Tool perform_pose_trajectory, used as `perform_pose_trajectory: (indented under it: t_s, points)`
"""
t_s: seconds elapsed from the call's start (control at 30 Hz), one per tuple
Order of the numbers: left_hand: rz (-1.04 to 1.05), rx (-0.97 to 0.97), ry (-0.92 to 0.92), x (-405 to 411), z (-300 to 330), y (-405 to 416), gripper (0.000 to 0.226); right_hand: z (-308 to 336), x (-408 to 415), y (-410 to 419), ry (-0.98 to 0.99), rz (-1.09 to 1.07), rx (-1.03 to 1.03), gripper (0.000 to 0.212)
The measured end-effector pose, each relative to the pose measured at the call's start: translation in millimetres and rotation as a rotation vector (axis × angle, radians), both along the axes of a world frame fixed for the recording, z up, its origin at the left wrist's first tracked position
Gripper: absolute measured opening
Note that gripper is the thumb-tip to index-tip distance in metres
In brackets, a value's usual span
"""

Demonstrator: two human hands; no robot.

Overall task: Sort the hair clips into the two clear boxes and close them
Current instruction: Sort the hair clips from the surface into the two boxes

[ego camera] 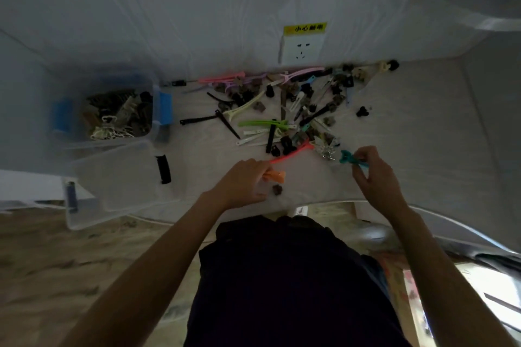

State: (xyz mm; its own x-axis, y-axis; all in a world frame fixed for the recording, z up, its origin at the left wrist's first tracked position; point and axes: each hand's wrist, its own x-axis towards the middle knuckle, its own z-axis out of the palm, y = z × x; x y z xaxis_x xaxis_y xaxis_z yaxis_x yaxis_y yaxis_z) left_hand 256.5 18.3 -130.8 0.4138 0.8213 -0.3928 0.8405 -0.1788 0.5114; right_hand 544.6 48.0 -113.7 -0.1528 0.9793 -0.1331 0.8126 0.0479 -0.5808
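- Your left hand (244, 183) has its fingers curled round one orange clip (275, 176), whose wide end sticks out to the right, near the table's front edge.
- Your right hand (372, 170) pinches one teal clip (349, 157) between thumb and fingertips, raised a little over the table (408, 127); its forked end points left.
- One small dark clip (277, 189) lies just beside your left hand, below the orange one.
- One long red clip (291, 153) lies slantwise between your two hands, its far end touching the pile.
- The loose pile of clips (293, 104) spreads from the wall to mid-table; there are far too many, overlapping, to count, though two long pink ones lie along the wall and one green one sits mid-pile.
- You have two clear boxes: the filled box (146, 136) at far left with blue latches holds a heap of dark and cream clips; the second box (84, 177), in front of it, overhangs the table's edge.
- One black clip (164, 169) rests at the second box's right side; whether inside or beside it, you cannot tell.
- One wall socket (301, 49) sits behind the pile, with one yellow label (305, 28) above it.
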Motion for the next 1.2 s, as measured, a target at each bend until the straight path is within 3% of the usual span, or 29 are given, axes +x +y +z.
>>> perform_pose_trajectory:
  t_s: [0.2, 0.43, 0.53, 0.63, 0.77, 0.87, 0.97, 1.2]
  points:
    - [0.105, 0.1, 0.036, 8.0, -17.0, -11.1, 0.032, -32.6, 7.0, 2.6, -0.207, 0.131, -0.069, 0.036]
    - [0.325, 0.124, 0.149, -25.6, -16.4, -16.2, 0.034, -31.1, -16.3, 11.3, -0.263, 0.22, 0.004, 0.029]
    - [0.429, 0.103, 0.089, -25.3, -10.7, -11.9, 0.023, -31.6, -35.7, 12.9, -0.243, 0.29, 0.033, 0.031]
    - [0.493, 0.109, 0.027, -17.9, -4.8, -6.2, 0.026, -31.2, -57.1, 19.2, -0.269, 0.338, 0.061, 0.026]
    - [0.451, 0.129, 0.017, 1.0, 0.2, 0.4, 0.034, -23.0, -68.7, 16.4, -0.238, 0.283, 0.084, 0.026]
    - [0.379, 0.118, 0.107, 23.8, -5.1, 10.5, 0.042, -14.5, -67.1, 13.6, -0.236, 0.191, 0.009, 0.029]
    - [0.384, 0.116, 0.166, 36.4, -15.2, 19.3, 0.051, -13.0, -68.5, 16.6, -0.224, 0.218, -0.019, 0.029]
    - [0.337, 0.131, 0.196, 18.2, -19.1, 20.1, 0.041, -11.0, -89.9, 35.7, -0.306, 0.379, 0.058, 0.027]
